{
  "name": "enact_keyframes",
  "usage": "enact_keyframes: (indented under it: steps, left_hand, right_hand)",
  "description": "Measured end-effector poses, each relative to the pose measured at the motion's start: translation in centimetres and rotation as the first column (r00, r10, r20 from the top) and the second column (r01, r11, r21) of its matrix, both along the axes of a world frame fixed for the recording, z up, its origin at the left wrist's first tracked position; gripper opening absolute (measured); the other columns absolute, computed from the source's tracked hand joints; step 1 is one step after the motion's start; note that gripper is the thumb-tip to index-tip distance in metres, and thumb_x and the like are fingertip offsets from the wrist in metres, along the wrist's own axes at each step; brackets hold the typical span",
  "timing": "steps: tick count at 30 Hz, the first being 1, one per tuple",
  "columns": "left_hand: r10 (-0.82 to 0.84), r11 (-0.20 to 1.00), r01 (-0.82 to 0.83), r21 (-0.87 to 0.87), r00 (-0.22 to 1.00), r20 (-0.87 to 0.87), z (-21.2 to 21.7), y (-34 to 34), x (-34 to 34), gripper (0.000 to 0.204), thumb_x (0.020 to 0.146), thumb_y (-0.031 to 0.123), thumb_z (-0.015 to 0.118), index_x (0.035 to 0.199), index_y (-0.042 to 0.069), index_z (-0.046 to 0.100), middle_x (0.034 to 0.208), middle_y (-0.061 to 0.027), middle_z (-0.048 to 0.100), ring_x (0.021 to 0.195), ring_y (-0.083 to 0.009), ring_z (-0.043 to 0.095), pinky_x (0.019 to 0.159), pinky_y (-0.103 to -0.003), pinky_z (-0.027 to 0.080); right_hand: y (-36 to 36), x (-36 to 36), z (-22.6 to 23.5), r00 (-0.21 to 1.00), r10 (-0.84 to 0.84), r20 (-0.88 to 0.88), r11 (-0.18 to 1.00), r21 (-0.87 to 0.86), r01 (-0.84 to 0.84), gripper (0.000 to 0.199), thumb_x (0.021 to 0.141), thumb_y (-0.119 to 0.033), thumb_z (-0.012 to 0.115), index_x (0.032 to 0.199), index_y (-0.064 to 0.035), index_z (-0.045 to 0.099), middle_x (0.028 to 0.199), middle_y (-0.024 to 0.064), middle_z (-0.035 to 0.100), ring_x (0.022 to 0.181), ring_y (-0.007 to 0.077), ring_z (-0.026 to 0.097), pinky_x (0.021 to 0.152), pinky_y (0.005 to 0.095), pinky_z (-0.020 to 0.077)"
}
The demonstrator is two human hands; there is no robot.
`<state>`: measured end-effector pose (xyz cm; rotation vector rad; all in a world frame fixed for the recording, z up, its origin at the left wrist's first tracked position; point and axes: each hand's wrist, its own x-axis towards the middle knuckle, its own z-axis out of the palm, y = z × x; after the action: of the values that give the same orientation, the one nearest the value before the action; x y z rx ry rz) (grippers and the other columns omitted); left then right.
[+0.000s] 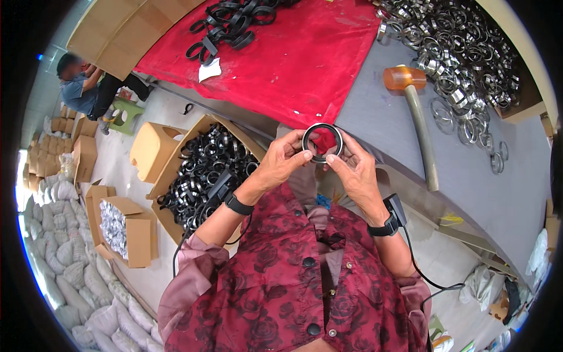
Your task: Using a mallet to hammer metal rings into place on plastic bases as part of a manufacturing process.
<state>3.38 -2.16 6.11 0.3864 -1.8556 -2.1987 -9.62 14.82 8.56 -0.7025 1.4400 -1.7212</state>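
Observation:
Close in front of my body, both hands hold up a black ring with a silvery metal edge (338,139). The thumb and fingers of my left hand (280,159) pinch it on the left side. On the right side, my right hand (358,171) grips it the same way, thumb at the lower rim. Red cloth shows through the ring's opening. Each wrist wears a black strap (384,226) with a small device and cable. Some fingertips are hidden behind the ring.
A mallet with an amber head (404,78) lies on the grey tabletop (387,117), beside piled metal rings (463,88). Black rings (234,26) sit on the red cloth (293,64). Left are a box of black rings (202,170), a yellow stool (153,151) and a seated person (88,88).

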Motion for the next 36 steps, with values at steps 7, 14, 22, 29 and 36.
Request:
enact_keyframes:
  steps: [7,14,22,29,36]
  left_hand:
    - [0.056,0.998,-0.06,-0.03,0.994,-0.098,0.1,1.0,-0.4,0.042,0.097,0.014,0.07,0.134,-0.001,0.058,0.114,-0.0051,0.067,0.102,-0.011,0.062,0.09,-0.027,0.05]
    - [0.046,0.862,-0.086,-0.5,0.995,-0.093,0.6,1.1,0.2,0.047,0.089,0.012,0.073,0.131,-0.003,0.058,0.117,-0.0164,0.069,0.109,-0.0269,0.066,0.097,-0.037,0.049]
    - [0.058,0.666,-0.119,-0.736,0.992,-0.108,-0.4,1.4,1.3,0.052,0.086,0.017,0.076,0.131,-0.003,0.059,0.117,-0.0215,0.067,0.107,-0.0373,0.065,0.097,-0.042,0.049]
    - [0.027,0.654,-0.109,-0.749,0.992,-0.121,-0.8,1.5,2.0,0.053,0.085,0.016,0.076,0.131,-0.003,0.059,0.117,-0.0224,0.067,0.109,-0.0386,0.065,0.099,-0.044,0.048]
    - [0.016,0.66,-0.101,-0.744,0.992,-0.121,-0.9,2.2,2.3,0.052,0.086,0.016,0.076,0.13,-0.004,0.059,0.114,-0.0223,0.068,0.105,-0.038,0.065,0.098,-0.044,0.048]
  right_hand:
    - [-0.1,-0.4,-1.3,0.976,-0.062,-0.21,0.998,0.008,0.065,0.053,0.094,-0.004,0.067,0.144,0.0041,0.051,0.099,0.0025,0.062,0.089,0.0084,0.059,0.079,0.0249,0.0504]
    - [-0.3,-1.0,0.3,0.709,-0.257,-0.657,0.955,-0.062,0.29,0.026,0.085,-0.001,0.073,0.108,0.0024,0.061,0.092,0.0129,0.06,0.078,0.0243,0.064,0.07,0.0338,0.0515]
    - [-0.1,-1.2,0.6,0.688,-0.162,-0.707,0.977,-0.018,0.212,0.022,0.078,0.005,0.071,0.095,0.0016,0.058,0.086,0.0133,0.058,0.071,0.0266,0.06,0.063,0.0365,0.0488]
    - [0.2,-1.7,1.0,0.73,0.007,-0.683,0.986,0.126,0.109,0.019,0.078,0.002,0.07,0.091,0.0017,0.056,0.081,0.0132,0.056,0.068,0.0261,0.059,0.062,0.037,0.0475]
    - [0.9,-2.1,0.9,0.734,0.06,-0.677,0.986,0.156,0.063,0.021,0.077,0.001,0.071,0.089,0.0019,0.054,0.079,0.0131,0.057,0.066,0.0254,0.059,0.062,0.0374,0.0474]
